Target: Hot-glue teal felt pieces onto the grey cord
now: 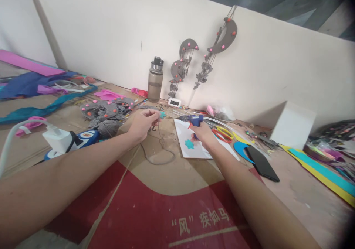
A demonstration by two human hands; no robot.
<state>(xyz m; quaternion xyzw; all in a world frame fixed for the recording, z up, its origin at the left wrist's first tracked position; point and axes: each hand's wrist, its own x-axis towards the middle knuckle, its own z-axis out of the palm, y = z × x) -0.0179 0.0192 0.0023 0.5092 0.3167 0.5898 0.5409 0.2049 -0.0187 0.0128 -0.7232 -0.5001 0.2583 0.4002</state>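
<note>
Pinched between the fingertips of my left hand point(144, 125) is a small teal felt flower point(162, 115), with a grey cord point(159, 163) hanging from the hand and looping on the cardboard. My right hand point(202, 132) is wrapped round a blue glue gun point(196, 120), whose nozzle points left toward the flower without touching it. Below the gun, a second teal flower point(189, 143) lies on a white sheet point(184, 130). Part of the glue gun's handle is hidden by my right fingers.
A bottle point(155, 81) and a small clock point(174, 102) stand by the wall. Grey felt pieces point(102, 110) and a power strip point(85, 136) lie left. Scissors point(222, 134), a blue crescent point(242, 151) and a black phone point(262, 164) lie right. Moon ornaments point(227, 36) hang behind.
</note>
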